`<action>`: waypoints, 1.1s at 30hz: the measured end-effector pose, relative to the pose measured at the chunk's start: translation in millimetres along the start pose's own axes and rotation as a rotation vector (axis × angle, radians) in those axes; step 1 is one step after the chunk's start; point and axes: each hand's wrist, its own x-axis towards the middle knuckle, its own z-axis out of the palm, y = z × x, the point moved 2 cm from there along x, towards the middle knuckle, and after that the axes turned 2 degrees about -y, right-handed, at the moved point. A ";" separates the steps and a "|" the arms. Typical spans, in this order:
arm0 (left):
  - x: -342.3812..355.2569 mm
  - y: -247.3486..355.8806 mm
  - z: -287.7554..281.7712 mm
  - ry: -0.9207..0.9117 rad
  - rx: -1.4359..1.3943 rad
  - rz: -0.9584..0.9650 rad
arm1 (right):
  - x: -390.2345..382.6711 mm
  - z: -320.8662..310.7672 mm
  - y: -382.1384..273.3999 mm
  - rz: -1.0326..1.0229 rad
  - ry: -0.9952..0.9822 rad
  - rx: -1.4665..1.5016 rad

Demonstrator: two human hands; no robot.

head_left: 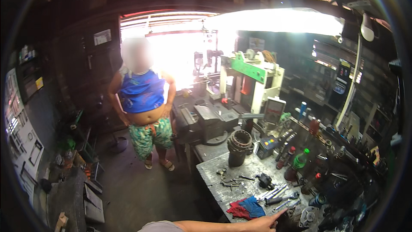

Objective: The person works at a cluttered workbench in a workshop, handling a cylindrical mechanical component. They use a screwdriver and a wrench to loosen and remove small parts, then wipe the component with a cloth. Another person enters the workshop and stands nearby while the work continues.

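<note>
Dim workshop, cluttered steel workbench [214, 180], 1 hand [264, 222] beside red-blue rag [244, 208], fingers pointing, empty

At the lower centre of the frame, a red and blue rag [246, 209] lies on a mottled grey workbench [214, 176]. Beside it are silvery wrenches [279, 197]. Right of centre stands a bottle with a green cap [299, 161]. The machine [253, 79] at upper centre is white with a green top. The person [143, 103] at left wears a blue top and green patterned shorts.

Bare forearm [214, 225]; grey short sleeve [155, 227] at the shoulder
</note>
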 end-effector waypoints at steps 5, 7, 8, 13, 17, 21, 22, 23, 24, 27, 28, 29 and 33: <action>3.0 -5.9 1.7 -0.030 0.010 0.012 | 2.5 2.4 4.9 -0.019 0.009 -0.152; 3.0 -7.9 0.8 -0.039 -0.104 0.037 | 3.7 4.2 8.9 -0.031 0.001 -0.145; 3.5 -8.3 -1.2 0.004 -0.021 0.060 | 5.3 5.2 11.7 -0.037 -0.004 -0.114; 5.1 -7.5 -7.9 -0.007 0.221 -0.029 | 9.0 12.1 21.0 -0.152 0.104 -0.063; 4.3 0.2 -4.0 -0.083 0.416 -0.070 | 11.2 13.3 28.4 -0.138 0.140 -0.127; 2.6 13.4 -6.0 -0.011 0.407 -0.005 | 5.6 9.8 25.8 -0.182 0.120 -0.084; 2.5 13.4 -5.4 0.001 0.418 0.010 | 5.1 10.1 25.4 -0.175 0.116 -0.082; 2.7 11.7 -4.8 0.006 0.447 0.004 | 3.5 9.4 24.2 -0.227 0.132 -0.065; 4.8 8.6 -4.1 -0.007 0.410 0.009 | 5.1 11.1 25.0 -0.163 0.140 -0.109; 5.9 -5.5 -0.4 0.009 0.349 0.008 | 6.5 14.9 25.4 -0.110 0.118 -0.134; 8.1 -10.6 -0.1 -0.019 0.356 -0.010 | 7.2 14.8 24.3 -0.164 0.126 -0.090; 7.2 -13.8 1.2 -0.007 0.366 0.011 | 7.4 16.9 23.2 -0.127 0.115 -0.083; 8.3 -17.8 7.4 0.016 0.318 0.066 | 4.8 12.5 14.3 -0.144 0.072 -0.007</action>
